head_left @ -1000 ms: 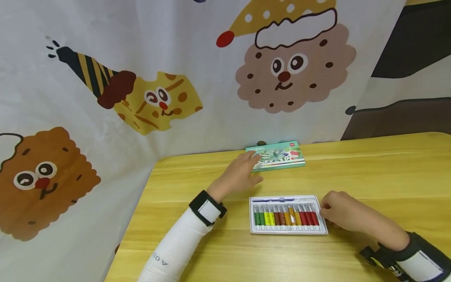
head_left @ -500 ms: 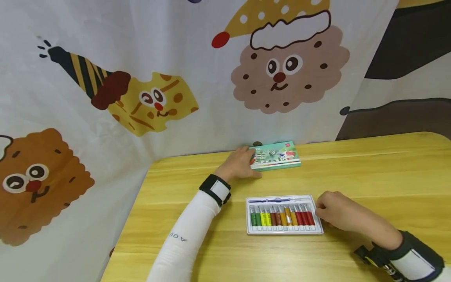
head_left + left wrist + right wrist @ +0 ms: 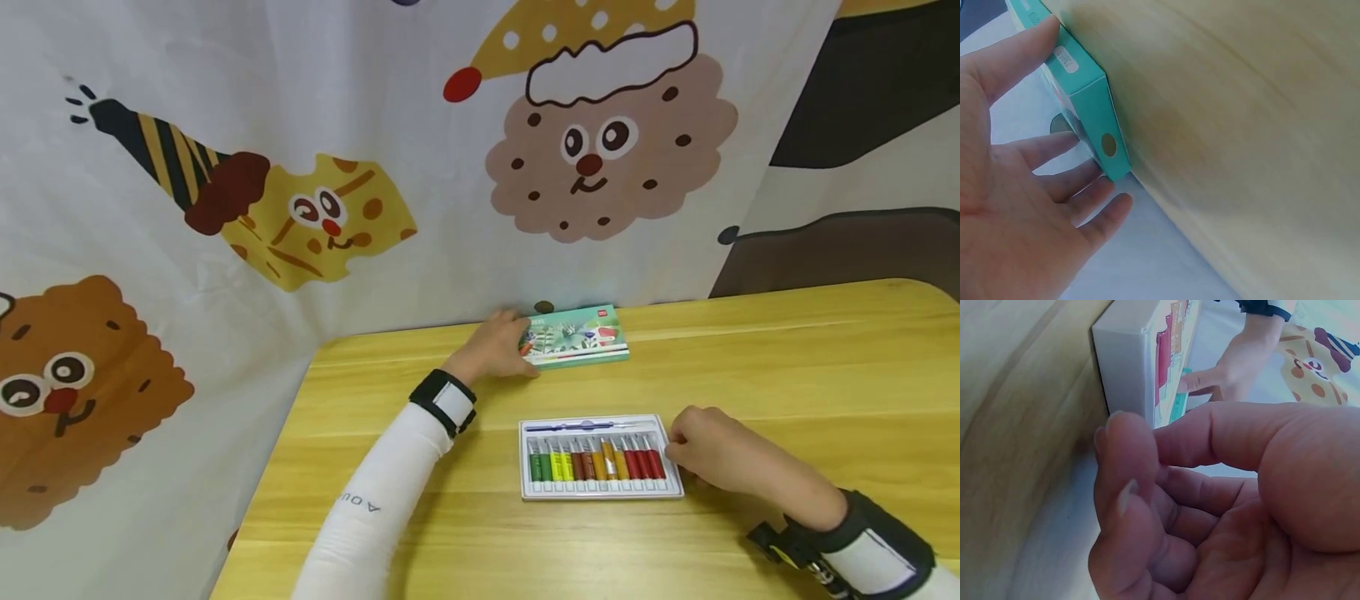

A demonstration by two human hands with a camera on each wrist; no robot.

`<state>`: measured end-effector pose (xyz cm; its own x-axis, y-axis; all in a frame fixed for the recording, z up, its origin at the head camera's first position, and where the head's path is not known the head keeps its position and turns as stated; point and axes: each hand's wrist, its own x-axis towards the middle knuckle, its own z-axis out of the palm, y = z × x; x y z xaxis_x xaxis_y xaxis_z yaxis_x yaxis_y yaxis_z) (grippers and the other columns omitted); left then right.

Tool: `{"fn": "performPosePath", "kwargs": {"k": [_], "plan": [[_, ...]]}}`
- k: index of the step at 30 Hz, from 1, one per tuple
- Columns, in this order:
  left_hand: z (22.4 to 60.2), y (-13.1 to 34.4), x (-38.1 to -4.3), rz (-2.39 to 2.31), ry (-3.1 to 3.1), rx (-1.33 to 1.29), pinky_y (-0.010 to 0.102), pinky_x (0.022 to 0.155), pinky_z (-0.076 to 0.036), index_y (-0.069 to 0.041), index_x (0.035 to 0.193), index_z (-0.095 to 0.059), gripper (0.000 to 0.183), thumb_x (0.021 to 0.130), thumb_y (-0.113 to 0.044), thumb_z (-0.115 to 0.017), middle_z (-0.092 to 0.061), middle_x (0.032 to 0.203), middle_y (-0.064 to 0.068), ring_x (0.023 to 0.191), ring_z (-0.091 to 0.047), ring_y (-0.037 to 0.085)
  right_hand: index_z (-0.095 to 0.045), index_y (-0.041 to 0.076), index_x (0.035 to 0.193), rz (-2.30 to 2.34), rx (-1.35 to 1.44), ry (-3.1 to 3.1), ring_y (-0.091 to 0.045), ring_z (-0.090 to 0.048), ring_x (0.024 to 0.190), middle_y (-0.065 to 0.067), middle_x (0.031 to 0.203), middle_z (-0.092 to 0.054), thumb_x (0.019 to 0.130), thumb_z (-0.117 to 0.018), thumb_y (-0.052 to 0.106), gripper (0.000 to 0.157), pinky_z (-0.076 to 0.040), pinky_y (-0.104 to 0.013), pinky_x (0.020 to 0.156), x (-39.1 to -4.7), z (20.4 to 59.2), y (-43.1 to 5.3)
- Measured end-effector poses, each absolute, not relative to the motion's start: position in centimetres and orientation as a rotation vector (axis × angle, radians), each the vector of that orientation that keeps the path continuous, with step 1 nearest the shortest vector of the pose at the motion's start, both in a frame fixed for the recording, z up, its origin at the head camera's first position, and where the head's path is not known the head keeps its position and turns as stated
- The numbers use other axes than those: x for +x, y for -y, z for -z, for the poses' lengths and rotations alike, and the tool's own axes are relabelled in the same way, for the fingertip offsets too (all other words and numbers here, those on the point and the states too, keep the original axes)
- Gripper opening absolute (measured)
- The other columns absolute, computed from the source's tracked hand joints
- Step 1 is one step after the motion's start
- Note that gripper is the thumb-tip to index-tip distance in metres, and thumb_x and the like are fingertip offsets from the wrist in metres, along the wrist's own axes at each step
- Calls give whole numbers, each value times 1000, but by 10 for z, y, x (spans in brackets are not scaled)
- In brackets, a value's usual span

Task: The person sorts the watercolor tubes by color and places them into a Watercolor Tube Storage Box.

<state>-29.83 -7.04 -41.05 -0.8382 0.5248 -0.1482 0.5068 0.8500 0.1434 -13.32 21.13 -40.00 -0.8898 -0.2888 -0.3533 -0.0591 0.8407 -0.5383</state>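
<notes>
My left hand [image 3: 497, 346] is at the left end of a flat green paint box [image 3: 577, 340] with printed leaves. In the left wrist view, the thumb [image 3: 1019, 56] lies against the box's near side and the fingers reach over its top and far side, pinching it. A white tray [image 3: 527, 492] of paint tubes [image 3: 596, 461] lies nearer, with a blue paintbrush [image 3: 570, 427] along its far side. My right hand [image 3: 716, 450] rests beside the tray's right end, fingers loosely curled and holding nothing; its fingertips are right by the tray's corner in the right wrist view.
The yellow wooden table [image 3: 780, 367] ends at the back against a white curtain [image 3: 442, 250] with cartoon cookies and cheese. Both wrists wear black straps; a small buckle [image 3: 787, 554] hangs from the right one.
My left hand has come down to the green paint box and taken hold of its left end. The box has shifted slightly left and nearer. My right hand stays beside the tray.
</notes>
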Motion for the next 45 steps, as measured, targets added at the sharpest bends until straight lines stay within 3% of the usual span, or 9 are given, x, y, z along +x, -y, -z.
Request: {"fn": "performPosePath", "kwargs": {"k": [14,32,45], "plan": [[409,131,-279,-126,-2801,783,47,105,-31,-5,143,-36,95,73,-58,-70,-35,144,18,130,-27,32,-58,8,71,724,-250,-2554,-14,-49,44,-4,55,-52,88,-58,10,18,-40,-29,44,-137,394,-225],[409,200,-235,-253,-2823,658,49,104,-31,-10,144,-36,91,73,-53,-74,-30,148,16,133,-22,30,-60,5,73,673,-193,-2566,-13,-44,42,0,48,-45,89,-56,11,17,-38,-28,44,-158,393,-270],[405,228,-219,-366,-2800,617,49,101,-35,-8,143,-38,93,68,-44,-81,-30,147,17,132,-22,31,-60,-7,87,694,-85,-2562,-16,-53,49,-7,61,-53,90,-55,12,19,-51,-33,48,-172,397,-296]]}}
